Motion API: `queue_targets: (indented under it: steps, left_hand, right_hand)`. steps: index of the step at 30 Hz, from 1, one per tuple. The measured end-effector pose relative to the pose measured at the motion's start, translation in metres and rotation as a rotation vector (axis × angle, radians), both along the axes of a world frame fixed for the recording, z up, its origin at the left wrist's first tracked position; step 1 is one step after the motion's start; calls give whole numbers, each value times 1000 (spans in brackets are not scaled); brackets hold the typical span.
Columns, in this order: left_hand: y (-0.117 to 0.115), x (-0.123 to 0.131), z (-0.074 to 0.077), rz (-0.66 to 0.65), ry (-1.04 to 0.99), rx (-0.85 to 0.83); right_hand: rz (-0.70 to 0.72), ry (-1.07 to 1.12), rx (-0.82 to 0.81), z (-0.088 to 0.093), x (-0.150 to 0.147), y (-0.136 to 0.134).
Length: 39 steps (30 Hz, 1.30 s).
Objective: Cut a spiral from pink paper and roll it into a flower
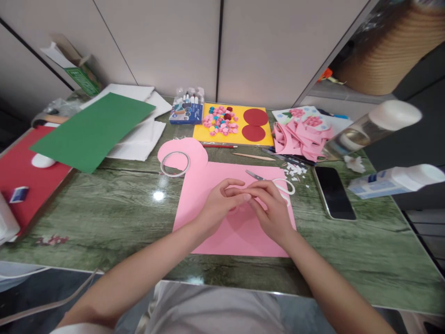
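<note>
Left hand (222, 202) and right hand (273, 212) meet, fingers curled, above pink paper (239, 239); grip unclear. Scissors (256, 176) lie just beyond them.

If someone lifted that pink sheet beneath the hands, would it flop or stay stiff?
The pink sheet looks thin, so it's probably light. It may flop somewhat: the pink strips nearby curl. Lifted quickly, it would likely tip off the scissors lying across its edge.
</note>
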<state>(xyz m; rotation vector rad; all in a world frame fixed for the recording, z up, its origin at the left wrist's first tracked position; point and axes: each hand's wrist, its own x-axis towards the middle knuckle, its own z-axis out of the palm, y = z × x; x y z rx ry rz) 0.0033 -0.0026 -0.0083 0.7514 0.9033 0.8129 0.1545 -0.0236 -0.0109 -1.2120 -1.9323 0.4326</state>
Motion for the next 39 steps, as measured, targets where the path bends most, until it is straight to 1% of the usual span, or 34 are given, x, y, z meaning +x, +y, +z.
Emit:
queue_targets:
  steps: [4,8,14,19,23,27,33,36,39]
  left_hand:
    - [-1,1,-1,-10,-45,-11]
    - [-2,2,-1,-19,-97,-3]
    - [-1,3,-1,-12,-91,-32]
    - [1,0,-3,-21,-83,-5]
    - [3,-2,-2,-54,-67,9]
    - [3,-1,1,-41,-86,37]
    - [1,0,2,-33,-79,27]
    - [0,1,1,-25,-93,13]
    - [-1,3,0,-42,-105,12]
  right_hand:
    - [-66,27,21,0,0,1]
    - [-80,59,6,0,0,2]
    - [-53,82,-29,2,-1,2]
    - [-25,84,-47,5,-1,1]
    - [30,38,-29,3,0,-1]
    - [63,2,-25,1,1,-1]
    - [-17,33,33,3,0,1]
    - [-50,58,31,4,0,1]
    - [-53,76,1,4,0,1]
